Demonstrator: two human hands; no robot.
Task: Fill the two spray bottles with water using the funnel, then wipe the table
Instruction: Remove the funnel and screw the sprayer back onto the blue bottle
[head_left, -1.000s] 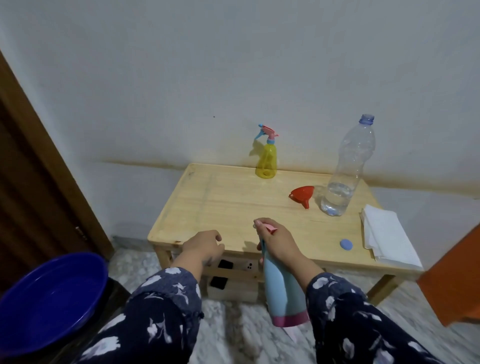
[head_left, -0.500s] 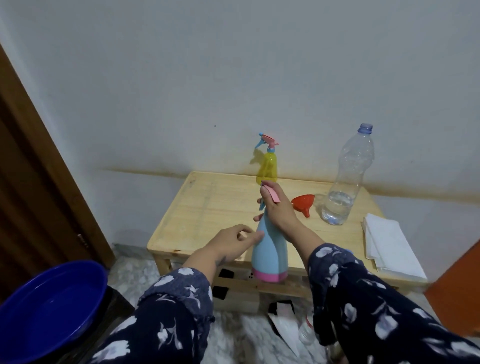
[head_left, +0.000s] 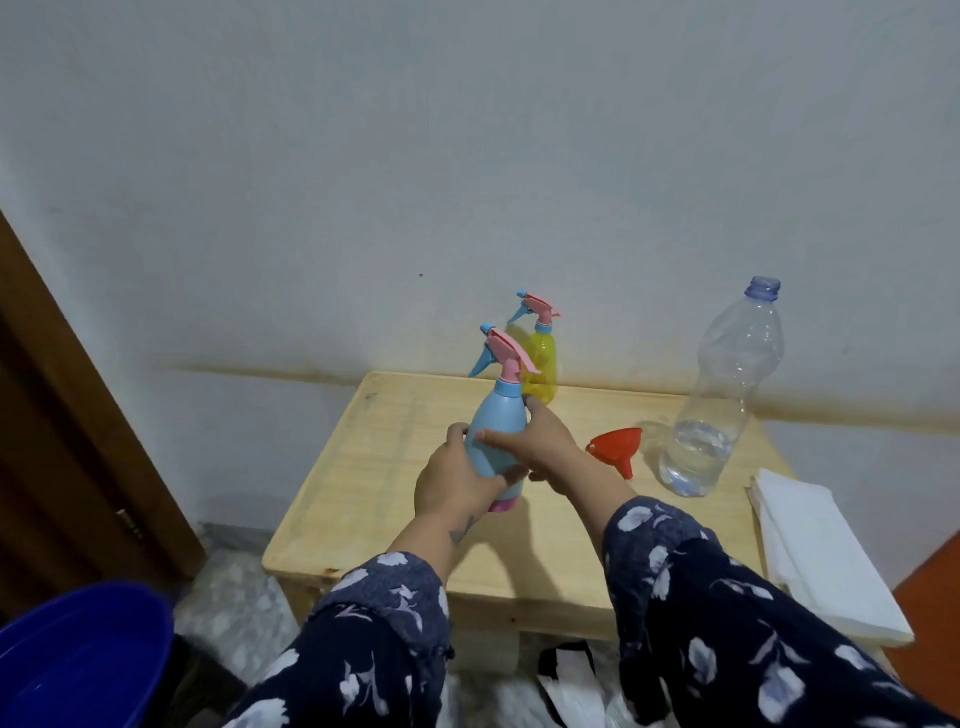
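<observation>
While both hands grip it, the blue spray bottle (head_left: 496, 434) stands nearly upright over the counter (head_left: 384, 467), long axis vertical, nozzle toward ten o'clock. Left hand (head_left: 452, 483) wraps its lower body; right hand (head_left: 535, 441) clasps the shoulder. Its base seems just off the wood.

A small wooden table (head_left: 395, 467) stands against the wall; on it at the back stands a yellow spray bottle (head_left: 541, 370); to the right a red funnel (head_left: 615, 449) lies on its side, near an uncapped plastic bottle (head_left: 722, 395) holding some water; folded white cloths (head_left: 815, 556) rest at the right edge.
</observation>
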